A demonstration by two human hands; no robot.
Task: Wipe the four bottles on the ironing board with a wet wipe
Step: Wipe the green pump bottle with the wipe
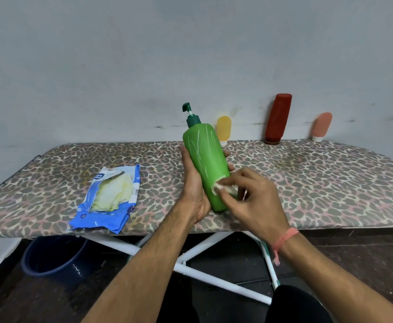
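L hand (194, 183) wraps the green pump bottle (205, 164) from behind/left: palm on its side, fingertips peeking round the far right edge. Bottle is tilted, pump head up & leaning left, base down near the front edge of the ironing board (319, 183); can't tell if the base touches the cover. Wet streaks run down the bottle's front.

R hand (251, 194) pinches a small crumpled wet wipe (223, 187) btwn thumb & fingers, pressing it on the lower right part of the bottle. Other fingers loosely spread. Pink thread band (284, 238) on the R wrist.

Outward: opened blue wipes pack (108, 201) lies flat on the board, left of the hands, pale wipes showing thru the torn top. Along the back edge, vs the grey wall (191, 54), 3 more bottles: yellow bottle (224, 129) standing cap-down just behind the green one; dark red bottle (278, 118) cap-down, leaning on the wall, further right; pink bottle (321, 127) w/ white cap down, leaning too, furthest right. All 3 well apart from the hands.

Board has a leopard-print cover, white legs (191, 269) crossing below. Dark blue bucket (53, 259) on the floor under the left end.
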